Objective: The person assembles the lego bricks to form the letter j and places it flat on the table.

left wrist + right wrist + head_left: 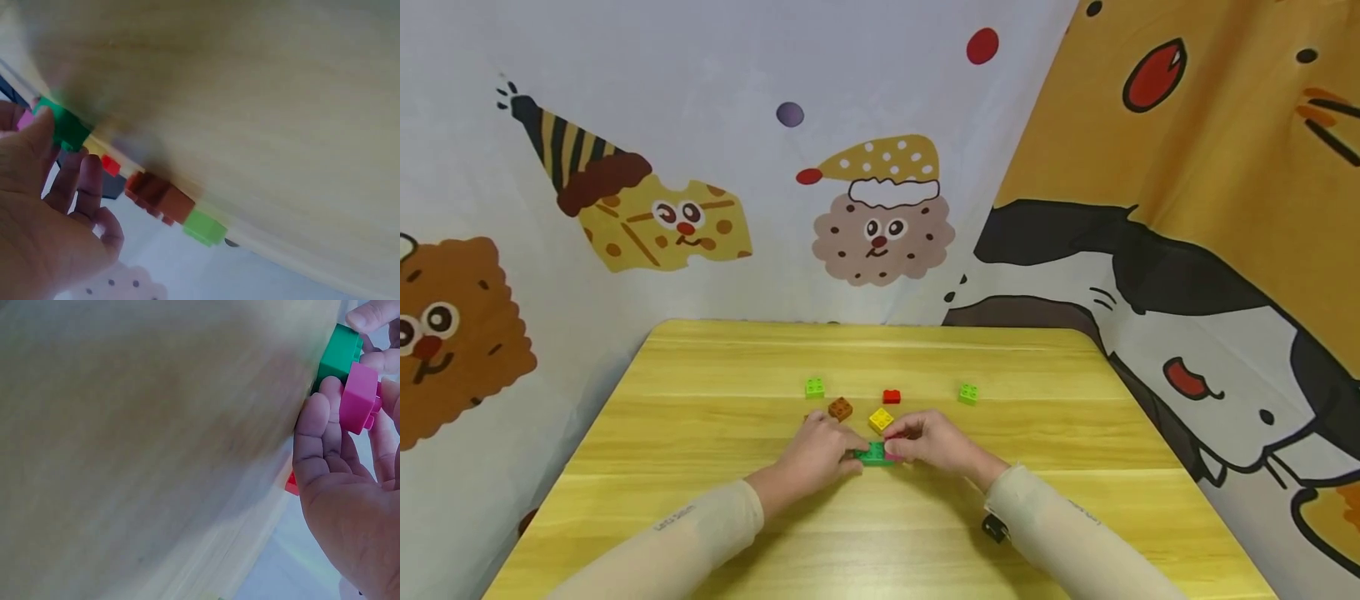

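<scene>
Cream sleeves come in from the lower corners, the left sleeve (677, 533) and the right sleeve (1067, 533), over a yellowish wood-grain table (880, 542). A small black object (995, 527) shows beside the right cuff. Both hands meet near the middle of the tabletop. The left hand (820, 452) pinches a green toy brick (872, 454) between thumb and fingers, at the brick's left end. The right hand (942, 446) has thumb and fingertips clamped on a pink brick (359, 397), at the green one's right end; whether the two are joined, I cannot tell.

Just beyond the hands sits a yellow brick (881, 420), with a brown brick (840, 408) to its left and a second brown brick (808, 417) mostly hidden behind the left hand. Farther back are a red brick (891, 397) and two lime bricks, one left (815, 387), one right (968, 393).

Past the table's far edge hangs a pale cloth (700, 50) printed with a smiling cheese (666, 225) in a striped party hat, a round cookie (883, 240) in a spotted cap and, at right, large cartoon animals (1195, 275).
</scene>
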Demonstrator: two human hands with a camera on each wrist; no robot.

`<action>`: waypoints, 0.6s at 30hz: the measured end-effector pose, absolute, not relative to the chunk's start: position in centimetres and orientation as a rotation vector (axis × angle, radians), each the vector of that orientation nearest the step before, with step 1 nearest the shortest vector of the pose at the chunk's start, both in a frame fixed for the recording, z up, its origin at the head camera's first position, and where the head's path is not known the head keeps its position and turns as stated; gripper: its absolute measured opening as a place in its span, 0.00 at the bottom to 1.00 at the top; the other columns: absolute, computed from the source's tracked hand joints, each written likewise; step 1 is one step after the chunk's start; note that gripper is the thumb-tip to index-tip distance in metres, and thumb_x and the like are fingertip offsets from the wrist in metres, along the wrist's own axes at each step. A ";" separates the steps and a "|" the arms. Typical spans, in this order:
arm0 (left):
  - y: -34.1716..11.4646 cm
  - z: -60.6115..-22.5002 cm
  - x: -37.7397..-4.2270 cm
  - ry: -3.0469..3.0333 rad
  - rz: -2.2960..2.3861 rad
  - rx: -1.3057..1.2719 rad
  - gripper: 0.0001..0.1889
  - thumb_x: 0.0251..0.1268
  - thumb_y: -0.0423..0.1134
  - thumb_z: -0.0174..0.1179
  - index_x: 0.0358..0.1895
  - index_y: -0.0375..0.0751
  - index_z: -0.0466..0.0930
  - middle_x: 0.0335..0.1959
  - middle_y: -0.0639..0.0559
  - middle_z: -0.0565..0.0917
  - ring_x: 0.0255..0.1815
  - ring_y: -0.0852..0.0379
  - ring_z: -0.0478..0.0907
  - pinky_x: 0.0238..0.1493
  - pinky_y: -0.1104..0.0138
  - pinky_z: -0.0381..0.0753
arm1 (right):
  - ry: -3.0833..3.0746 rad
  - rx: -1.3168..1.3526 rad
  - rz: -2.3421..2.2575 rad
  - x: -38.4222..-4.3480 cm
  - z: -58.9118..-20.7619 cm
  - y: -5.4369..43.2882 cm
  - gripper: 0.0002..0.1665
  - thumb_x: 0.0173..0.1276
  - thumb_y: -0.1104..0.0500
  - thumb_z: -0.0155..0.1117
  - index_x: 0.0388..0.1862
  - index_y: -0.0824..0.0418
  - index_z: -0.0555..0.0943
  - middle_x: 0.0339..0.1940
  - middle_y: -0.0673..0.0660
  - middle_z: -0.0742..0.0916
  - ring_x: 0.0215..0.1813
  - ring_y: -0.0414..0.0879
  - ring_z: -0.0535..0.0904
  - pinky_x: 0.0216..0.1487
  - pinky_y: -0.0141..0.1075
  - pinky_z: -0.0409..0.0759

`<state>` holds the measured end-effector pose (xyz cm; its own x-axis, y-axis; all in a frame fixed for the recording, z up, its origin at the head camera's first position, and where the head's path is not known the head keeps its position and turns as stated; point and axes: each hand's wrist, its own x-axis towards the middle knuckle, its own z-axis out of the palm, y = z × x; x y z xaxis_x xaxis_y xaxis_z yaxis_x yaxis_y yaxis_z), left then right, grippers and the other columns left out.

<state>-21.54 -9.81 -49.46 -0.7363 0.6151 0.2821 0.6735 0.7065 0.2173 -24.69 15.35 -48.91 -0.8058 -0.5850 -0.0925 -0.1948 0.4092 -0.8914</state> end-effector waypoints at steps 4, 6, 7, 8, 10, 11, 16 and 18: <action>-10.7 -48.7 -22.2 -2.708 -0.476 -1.004 0.17 0.57 0.55 0.71 0.48 0.54 0.89 0.44 0.61 0.88 0.42 0.60 0.81 0.44 0.60 0.65 | 2.271 -0.649 -1.371 -24.8 -48.9 15.4 0.13 0.67 0.54 0.70 0.48 0.59 0.87 0.31 0.54 0.88 0.29 0.44 0.79 0.32 0.42 0.81; -11.4 -48.0 -22.7 -2.695 -0.482 -0.953 0.18 0.58 0.55 0.70 0.48 0.53 0.88 0.44 0.59 0.88 0.42 0.59 0.82 0.45 0.59 0.65 | 2.271 -0.642 -1.372 -24.8 -48.8 15.4 0.13 0.67 0.54 0.70 0.48 0.58 0.87 0.32 0.54 0.88 0.30 0.45 0.79 0.33 0.43 0.82; -11.9 -47.6 -23.0 -2.693 -0.486 -0.921 0.18 0.58 0.54 0.70 0.49 0.52 0.88 0.44 0.58 0.88 0.42 0.59 0.82 0.45 0.58 0.66 | 2.271 -0.636 -1.373 -24.8 -48.8 15.4 0.13 0.67 0.54 0.70 0.47 0.58 0.87 0.32 0.54 0.88 0.30 0.45 0.79 0.33 0.43 0.82; -12.4 -47.2 -23.3 -2.698 -0.483 -0.889 0.19 0.58 0.54 0.70 0.50 0.51 0.88 0.44 0.57 0.88 0.42 0.57 0.82 0.46 0.57 0.66 | 2.272 -0.635 -1.374 -24.8 -48.8 15.3 0.13 0.67 0.54 0.70 0.47 0.58 0.87 0.32 0.54 0.88 0.30 0.46 0.79 0.33 0.44 0.82; -13.5 -46.5 -23.9 -2.717 -0.472 -0.828 0.20 0.57 0.54 0.71 0.52 0.52 0.87 0.46 0.57 0.88 0.42 0.56 0.83 0.46 0.56 0.66 | 2.273 -0.629 -1.375 -24.8 -48.8 15.3 0.13 0.67 0.54 0.70 0.47 0.58 0.87 0.33 0.55 0.88 0.31 0.46 0.79 0.34 0.44 0.82; -14.0 -46.3 -24.2 -2.739 -0.469 -0.801 0.22 0.57 0.55 0.71 0.53 0.52 0.86 0.46 0.57 0.88 0.42 0.56 0.82 0.47 0.56 0.66 | 2.271 -0.628 -1.377 -24.8 -48.8 15.3 0.13 0.67 0.55 0.70 0.48 0.58 0.87 0.33 0.55 0.88 0.31 0.47 0.79 0.34 0.45 0.82; -16.6 -46.1 -25.3 -2.883 -0.518 -0.748 0.31 0.49 0.57 0.74 0.59 0.53 0.83 0.53 0.58 0.85 0.51 0.52 0.80 0.55 0.49 0.64 | 2.258 -0.611 -1.386 -24.8 -48.9 15.3 0.13 0.66 0.54 0.71 0.47 0.58 0.87 0.34 0.55 0.88 0.32 0.48 0.80 0.34 0.44 0.82; -17.2 -46.3 -25.3 -2.929 -0.550 -0.756 0.33 0.48 0.58 0.75 0.60 0.53 0.82 0.54 0.58 0.84 0.53 0.50 0.79 0.56 0.47 0.63 | 2.256 -0.601 -1.385 -24.8 -48.9 15.3 0.14 0.66 0.54 0.71 0.48 0.58 0.87 0.34 0.55 0.88 0.32 0.48 0.80 0.34 0.43 0.82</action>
